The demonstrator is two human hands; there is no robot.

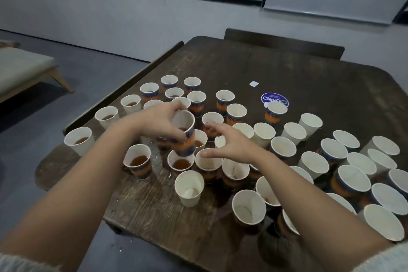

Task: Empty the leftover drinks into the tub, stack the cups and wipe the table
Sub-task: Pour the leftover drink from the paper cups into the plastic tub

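Note:
Several paper cups with orange and blue print stand on a dark wooden table (309, 77). Many on the left hold brown drink, like one cup (138, 162) near the front left; those on the right look empty, like a white cup (248, 206). My left hand (159, 123) grips a printed cup (184, 133) lifted a little above the others, tilted toward me, with a bit of drink inside. My right hand (229, 143) hovers over the middle cups, fingers spread and slightly bent, holding nothing. No tub is in view.
A round blue sticker (273, 97) and a small white scrap (254, 83) lie on the far part of the table. Wet spots show on the wood near the front-left cups and on the floor. A chair back (284, 43) stands behind the table; a bench (24, 68) sits at left.

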